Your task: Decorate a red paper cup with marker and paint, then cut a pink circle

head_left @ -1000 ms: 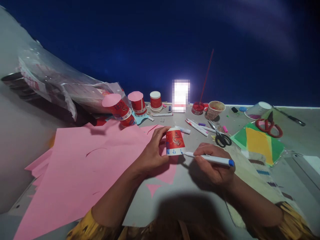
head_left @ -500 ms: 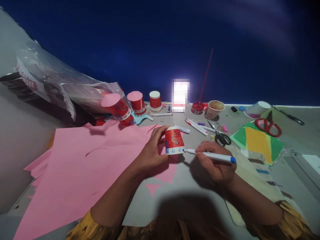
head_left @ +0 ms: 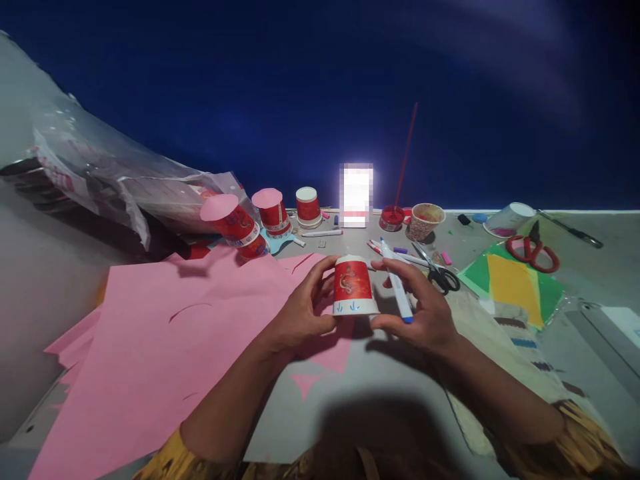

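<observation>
A red and white paper cup (head_left: pixel 353 283) is upside down in front of me, with small blue strokes drawn on its white rim band. My left hand (head_left: pixel 306 303) is closed round the cup's left side. On the other side, my right hand (head_left: pixel 425 303) has thumb and fingertips at the cup's right edge; whether they touch it I cannot tell. A white marker with a blue end (head_left: pixel 399 283) lies across the fingers of that hand, tip pointing up and away. Pink paper (head_left: pixel 165 347) spreads under and beside my left arm.
Two pink-topped cups (head_left: pixel 270 208) and a plain red cup (head_left: pixel 308 208) stand at the back left. Black scissors (head_left: pixel 443 279), several markers (head_left: pixel 380 250) and a paint-stained cup (head_left: pixel 425 222) lie behind my right hand. Red-handled scissors (head_left: pixel 533 253) rest on green and yellow sheets (head_left: pixel 515 283).
My right hand has moved in to the cup's right side, and the marker has swung from the writing position to lie across its fingers. The cup has turned slightly, shifting its dragon picture and blue strokes leftward.
</observation>
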`<action>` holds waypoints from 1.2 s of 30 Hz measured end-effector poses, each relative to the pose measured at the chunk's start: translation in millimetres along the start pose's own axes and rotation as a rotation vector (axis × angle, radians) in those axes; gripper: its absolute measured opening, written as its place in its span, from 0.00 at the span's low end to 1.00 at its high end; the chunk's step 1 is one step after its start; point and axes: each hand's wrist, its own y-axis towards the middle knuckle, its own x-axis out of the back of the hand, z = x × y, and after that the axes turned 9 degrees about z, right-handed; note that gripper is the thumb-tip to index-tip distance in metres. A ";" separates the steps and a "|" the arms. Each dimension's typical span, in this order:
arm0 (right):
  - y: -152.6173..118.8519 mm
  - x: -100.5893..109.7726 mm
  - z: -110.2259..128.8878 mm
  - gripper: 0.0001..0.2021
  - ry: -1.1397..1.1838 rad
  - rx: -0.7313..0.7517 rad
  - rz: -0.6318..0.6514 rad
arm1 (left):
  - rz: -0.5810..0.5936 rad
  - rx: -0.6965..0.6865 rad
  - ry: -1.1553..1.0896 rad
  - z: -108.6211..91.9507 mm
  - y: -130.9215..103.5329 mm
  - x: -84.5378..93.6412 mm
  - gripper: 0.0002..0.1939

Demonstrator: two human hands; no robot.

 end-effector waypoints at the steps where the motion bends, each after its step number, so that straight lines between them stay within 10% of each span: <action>1: 0.4 -0.2 -3.7 0.44 0.007 -0.027 0.038 | 0.022 0.006 -0.038 1.0 0.0 -0.6 0.48; 17: 8.6 2.6 -13.6 0.54 -0.133 0.181 0.266 | 0.042 0.038 0.371 -4.7 1.3 -1.8 0.47; 24: 9.1 10.4 8.9 0.16 0.038 0.270 0.010 | -0.085 0.034 0.392 -5.6 2.3 -2.0 0.43; 36: -0.6 9.8 21.1 0.03 0.085 0.171 -0.152 | -0.130 -0.002 0.363 -7.3 2.1 -1.0 0.41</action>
